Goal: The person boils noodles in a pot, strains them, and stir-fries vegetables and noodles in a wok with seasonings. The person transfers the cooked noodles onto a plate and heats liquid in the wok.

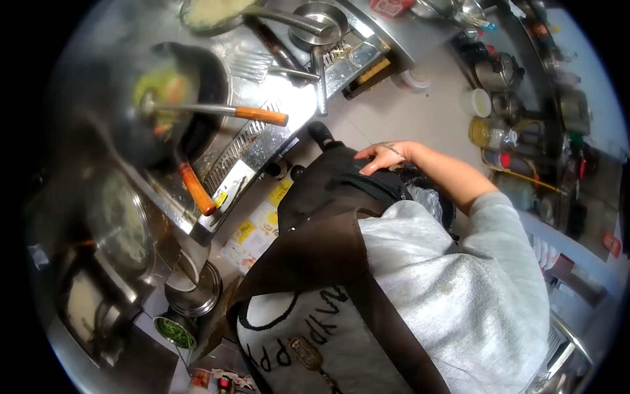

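Observation:
My right hand [386, 156] is at my side by the dark trousers and a black braided strap or cord [374, 187]. Its thumb and fingers are apart, and I see nothing held in them. Whether it rests on the cloth I cannot tell. No part of my left hand shows. Across from me a black wok [210, 98] sits on the stove with green and reddish food [172, 88] in it. A ladle [261, 116] with a wooden handle lies in the wok, untouched. The wok's own wooden handle [195, 187] points toward me.
Behind the wok lie a slotted turner [249, 65] and a small steel pan [319, 25]. A pan of pale food [213, 12] stands at the far edge. Lower left are a large round pot [121, 223] and a container of chopped greens [174, 331]. Jars [481, 132] line the right side.

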The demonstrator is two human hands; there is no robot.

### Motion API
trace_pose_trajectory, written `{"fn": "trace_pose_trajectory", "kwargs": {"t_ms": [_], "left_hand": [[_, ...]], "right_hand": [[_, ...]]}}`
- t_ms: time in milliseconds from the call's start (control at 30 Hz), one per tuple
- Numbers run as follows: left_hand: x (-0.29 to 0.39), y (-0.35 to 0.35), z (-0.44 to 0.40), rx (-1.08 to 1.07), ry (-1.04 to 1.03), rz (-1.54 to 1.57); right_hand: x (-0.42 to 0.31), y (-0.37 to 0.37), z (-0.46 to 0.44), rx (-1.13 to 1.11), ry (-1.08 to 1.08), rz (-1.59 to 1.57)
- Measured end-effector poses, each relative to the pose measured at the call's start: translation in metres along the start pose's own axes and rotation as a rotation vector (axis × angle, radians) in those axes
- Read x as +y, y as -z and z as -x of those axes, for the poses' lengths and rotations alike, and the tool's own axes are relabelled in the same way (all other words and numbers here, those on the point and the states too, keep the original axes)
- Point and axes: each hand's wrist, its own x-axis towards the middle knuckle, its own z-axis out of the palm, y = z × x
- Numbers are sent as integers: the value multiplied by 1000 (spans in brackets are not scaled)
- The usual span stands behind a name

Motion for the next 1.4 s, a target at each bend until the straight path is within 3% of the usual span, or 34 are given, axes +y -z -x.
{"fn": "trace_pose_trajectory", "kwargs": {"t_ms": [133,300,367,433,500,567,700,733,800,833,867,900,967,1033,1100,1167,1233,1300,1367,1400], "left_hand": [[18,3,2,30,-10,-47],[60,16,-4,149,-114,38],[73,21,-10,212,-169,105],[68,22,-7,255,-171,138],[50,19,-1,270,-136,146],[27,10,5,247,-87,130],[-9,-20,4,138,20,63],[-8,-27,3,110,23,54],[7,-35,-3,60,-10,43],[22,-35,-8,36,-44,34],[41,-36,-14,11,-83,30],[65,-35,-17,-13,-133,29],[125,-29,-16,-117,-311,190],[180,-25,-9,-393,-527,611],[204,-22,-31,-424,-547,685],[254,-29,-39,-213,-674,502],[336,-52,-36,-178,-894,463],[403,-82,-65,-198,-774,659],[457,-116,-125,-191,-633,771],[485,-125,-152,-398,-491,879]], "right_hand": [[-5,25,12,-256,38,-117],[6,37,72,-374,226,40],[15,37,106,-515,94,-260],[27,31,121,-578,89,-310],[7,22,133,-467,123,-274],[2,34,122,-498,95,-171],[-4,81,84,-638,113,131],[-34,99,77,-805,21,123],[-71,147,53,-338,90,126],[-93,167,37,95,177,31],[-113,170,17,418,394,-302],[-133,187,-10,585,366,-363],[-180,194,-45,531,279,-362],[-216,195,-78,6,316,-702],[-220,227,-138,-226,260,-776],[-240,216,-150,-121,329,-841],[-257,219,-175,-224,283,-1152],[-267,233,-219,-348,225,-1363],[-267,248,-257,-520,317,-1212],[-278,236,-250,-291,320,-1101]]}}
